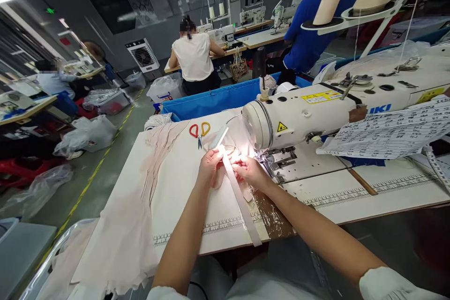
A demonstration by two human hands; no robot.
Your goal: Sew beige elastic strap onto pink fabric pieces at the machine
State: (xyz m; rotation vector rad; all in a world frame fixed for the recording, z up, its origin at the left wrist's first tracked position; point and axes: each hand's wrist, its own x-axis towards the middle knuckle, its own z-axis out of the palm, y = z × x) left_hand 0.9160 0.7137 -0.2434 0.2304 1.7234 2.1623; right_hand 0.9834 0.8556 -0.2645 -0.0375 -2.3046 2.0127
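Observation:
Pinched between the fingers of my left hand (210,164) is the upper end of a pale pink fabric strip (242,201). The strip runs down across the table and over its front edge. My right hand (250,171) is closed on pale pink fabric just beside the strip, close to the needle area of a white sewing machine (291,122). Bright lamp light washes out the fingertips and the cloth there. Scissors (199,135) with one red and one yellow handle lie behind my left hand.
Pale pink fabric (130,229) is heaped along the table's left side. Printed rulers (225,226) run near the front edge. A wooden-handled tool (362,182) and a printed sheet (390,126) lie right. A blue cloth bin (211,103) stands behind; co-workers sit beyond.

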